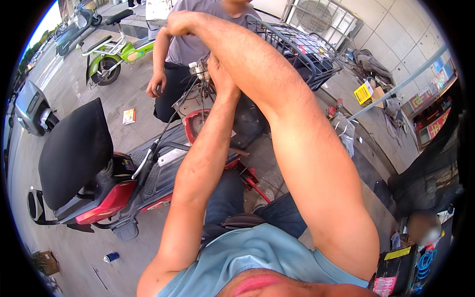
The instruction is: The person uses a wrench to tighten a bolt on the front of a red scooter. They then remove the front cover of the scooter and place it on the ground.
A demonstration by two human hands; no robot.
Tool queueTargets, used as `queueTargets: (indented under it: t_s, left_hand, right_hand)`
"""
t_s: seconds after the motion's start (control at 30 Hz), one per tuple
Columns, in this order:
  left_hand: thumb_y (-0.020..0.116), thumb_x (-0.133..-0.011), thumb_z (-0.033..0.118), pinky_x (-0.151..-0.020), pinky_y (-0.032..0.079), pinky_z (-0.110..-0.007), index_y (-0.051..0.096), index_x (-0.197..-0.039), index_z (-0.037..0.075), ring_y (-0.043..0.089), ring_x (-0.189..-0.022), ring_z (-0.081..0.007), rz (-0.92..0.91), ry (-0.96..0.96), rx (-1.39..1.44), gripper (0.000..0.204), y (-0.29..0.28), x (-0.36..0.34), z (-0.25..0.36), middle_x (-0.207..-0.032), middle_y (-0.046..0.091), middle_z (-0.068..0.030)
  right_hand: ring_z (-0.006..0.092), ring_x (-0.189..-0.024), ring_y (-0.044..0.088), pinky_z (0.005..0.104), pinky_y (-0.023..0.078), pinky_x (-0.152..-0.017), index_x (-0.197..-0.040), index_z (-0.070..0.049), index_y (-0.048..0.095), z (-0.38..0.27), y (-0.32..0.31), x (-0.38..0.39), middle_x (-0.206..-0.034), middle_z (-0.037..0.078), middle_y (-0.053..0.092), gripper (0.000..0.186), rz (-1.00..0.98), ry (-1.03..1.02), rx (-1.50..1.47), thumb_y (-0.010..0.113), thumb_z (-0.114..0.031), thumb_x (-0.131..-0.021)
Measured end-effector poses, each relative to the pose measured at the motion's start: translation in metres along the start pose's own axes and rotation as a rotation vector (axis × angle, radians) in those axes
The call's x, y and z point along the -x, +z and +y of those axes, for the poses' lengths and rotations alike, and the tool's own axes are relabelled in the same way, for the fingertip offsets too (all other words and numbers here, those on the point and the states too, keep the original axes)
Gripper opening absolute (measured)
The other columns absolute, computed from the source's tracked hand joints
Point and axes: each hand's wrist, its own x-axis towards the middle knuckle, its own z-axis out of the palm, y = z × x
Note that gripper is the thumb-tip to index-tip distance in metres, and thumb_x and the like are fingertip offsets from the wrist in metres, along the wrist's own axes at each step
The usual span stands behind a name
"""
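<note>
My left hand is closed at the metal top of the scooter's bare steering column, where cables hang down; its grip is partly hidden behind my right forearm. My right hand is raised above it with curled fingers, in front of the other person's grey shirt; what it holds, if anything, is hidden. Below are a red body panel, the dark floorboard and a handlebar lever. The other person stands across from me, their hand hanging apart from mine.
A black-covered scooter front is at left. Behind are a green scooter, a silver scooter and a wire basket. A small box and blue can lie on the pavement. Clutter and a yellow carton line the right wall.
</note>
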Motion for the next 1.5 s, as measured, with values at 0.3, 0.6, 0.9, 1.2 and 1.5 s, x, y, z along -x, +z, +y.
queueTargets:
  t_s: [0.3,0.6,0.9,1.2,1.5]
  left_hand:
    - [0.041,-0.113,0.04,-0.061,0.036,-0.041,0.053,-0.08,-0.007,0.04,-0.071,-0.0118,0.312,-0.205,0.219,0.058,0.015,-0.033,-0.018,-0.065,0.047,-0.0071]
    - [0.068,-0.095,0.036,-0.096,0.04,-0.046,0.063,-0.11,0.003,0.052,-0.105,-0.0353,0.359,-0.005,-0.122,0.036,0.017,-0.015,-0.01,-0.106,0.062,-0.0139]
    - [0.063,-0.095,0.036,-0.115,0.033,-0.048,0.073,-0.122,0.012,0.044,-0.137,-0.0381,-0.035,-0.15,0.119,0.038,0.009,-0.023,-0.016,-0.133,0.065,-0.0169]
    - [0.069,-0.094,0.034,-0.109,0.037,-0.043,0.066,-0.13,0.007,0.051,-0.125,-0.035,-0.038,-0.005,0.171,0.045,0.014,-0.017,-0.05,-0.122,0.065,-0.0173]
    - [0.074,-0.094,0.02,-0.107,0.043,-0.038,0.06,-0.135,-0.001,0.059,-0.12,-0.0271,0.068,0.013,0.239,0.048,0.005,-0.003,-0.049,-0.121,0.067,-0.0153]
  right_hand:
    - [0.0232,-0.074,0.07,0.038,0.059,-0.062,-0.11,0.003,0.067,0.14,-0.076,-0.02,-0.095,0.011,0.071,0.028,0.619,0.24,-0.894,0.073,-0.015,-0.09]
    - [0.0316,-0.097,0.073,0.0439,0.057,-0.082,-0.11,0.001,0.062,0.205,-0.082,0.185,-0.112,0.018,0.073,0.015,0.692,-0.081,-1.307,0.054,-0.01,-0.103]
    - [0.0379,-0.104,0.07,0.0429,0.065,-0.088,-0.112,0.02,0.048,0.055,0.012,0.292,-0.115,0.032,0.065,0.023,1.224,-0.355,-0.584,0.048,-0.003,-0.107]
    - [0.0331,-0.12,0.066,0.0383,0.054,-0.099,-0.116,0.007,0.047,0.034,0.036,0.296,-0.122,0.021,0.067,0.024,1.083,-0.533,-0.248,0.061,-0.01,-0.105]
    - [0.0263,-0.089,0.067,0.0371,0.058,-0.075,-0.091,-0.012,0.065,-0.042,0.051,0.239,-0.096,0.007,0.064,0.01,0.609,-0.525,0.563,0.064,-0.014,-0.081]
